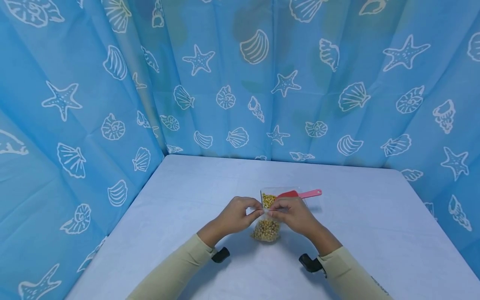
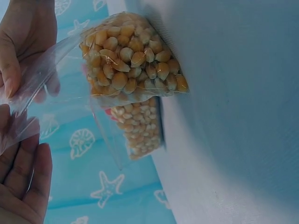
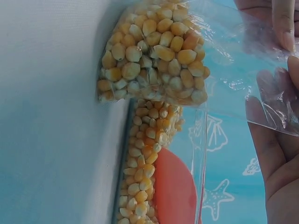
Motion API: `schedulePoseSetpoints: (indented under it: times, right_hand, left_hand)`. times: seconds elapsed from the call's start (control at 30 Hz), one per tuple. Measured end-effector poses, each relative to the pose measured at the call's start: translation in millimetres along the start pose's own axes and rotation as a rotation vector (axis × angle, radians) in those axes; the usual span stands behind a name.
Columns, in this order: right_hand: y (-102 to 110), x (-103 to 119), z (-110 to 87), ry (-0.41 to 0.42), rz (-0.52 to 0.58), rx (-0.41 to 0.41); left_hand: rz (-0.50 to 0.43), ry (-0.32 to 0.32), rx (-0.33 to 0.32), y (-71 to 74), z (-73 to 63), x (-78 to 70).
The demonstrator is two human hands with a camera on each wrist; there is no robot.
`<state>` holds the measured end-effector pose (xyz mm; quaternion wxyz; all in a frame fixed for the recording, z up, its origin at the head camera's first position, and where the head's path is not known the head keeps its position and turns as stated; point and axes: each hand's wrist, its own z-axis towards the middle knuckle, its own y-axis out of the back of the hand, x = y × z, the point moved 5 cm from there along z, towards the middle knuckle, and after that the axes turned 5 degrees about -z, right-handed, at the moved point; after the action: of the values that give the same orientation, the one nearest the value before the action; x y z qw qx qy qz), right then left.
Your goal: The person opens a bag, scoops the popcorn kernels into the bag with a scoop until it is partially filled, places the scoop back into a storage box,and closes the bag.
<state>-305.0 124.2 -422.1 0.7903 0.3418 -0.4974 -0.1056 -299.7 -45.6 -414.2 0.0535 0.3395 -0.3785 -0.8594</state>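
A clear plastic zip bag (image 1: 266, 230), its lower part full of yellow corn kernels (image 2: 133, 60), hangs upright in front of me with its bottom right at the tabletop. My left hand (image 1: 237, 214) pinches the left side of the bag's top edge between thumb and fingers. At the same edge, just to the right, my right hand (image 1: 294, 213) pinches with thumb and index finger; the fingertips of both hands nearly meet. In the right wrist view the upper film (image 3: 229, 70) is stretched flat and holds no kernels.
Behind the bag stands a clear box (image 1: 281, 189) holding more corn kernels (image 3: 140, 177). A red scoop (image 3: 175, 186) lies in it, its pink handle (image 1: 311, 193) sticking out to the right. White cloth covers the table (image 1: 210, 179); blue shell-patterned curtains (image 1: 225, 83) enclose its back and sides.
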Motion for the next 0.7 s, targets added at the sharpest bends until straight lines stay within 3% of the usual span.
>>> schedulePoseSetpoints:
  times: [0.7]
  right_hand:
    - [-0.3,0.5,1.7,0.061,-0.022,0.026]
  left_hand:
    - [0.029,-0.036,0.018,-4.4,5.6,-4.8]
